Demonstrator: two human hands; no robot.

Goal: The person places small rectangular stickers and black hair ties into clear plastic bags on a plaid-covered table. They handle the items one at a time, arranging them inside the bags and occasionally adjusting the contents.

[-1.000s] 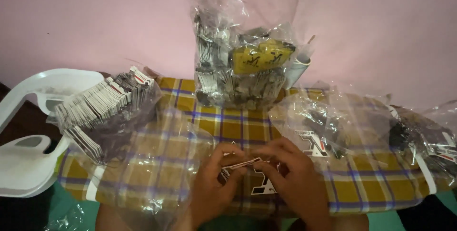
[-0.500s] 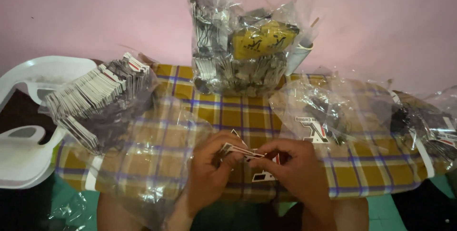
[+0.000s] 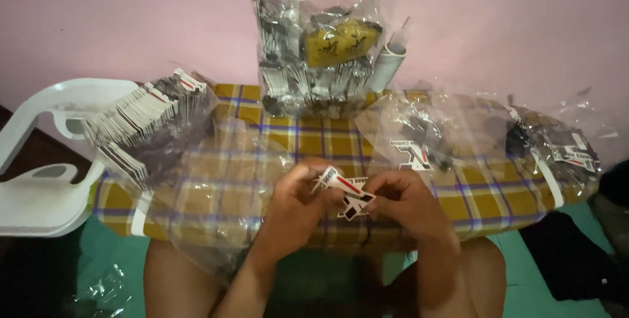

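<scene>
Pinching one tag (image 3: 345, 192) between both hands, over the tabletop (image 3: 327, 144).
Left hand (image 3: 296, 208) and right hand (image 3: 404, 201) are each grasping an end, keeping it taut above the lap.

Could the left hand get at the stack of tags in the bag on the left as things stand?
Probably not straight away. The left hand is pinching a small tag together with the right hand, and the stack of tags sits wrapped in a clear plastic bag, though nothing else lies between.
</scene>
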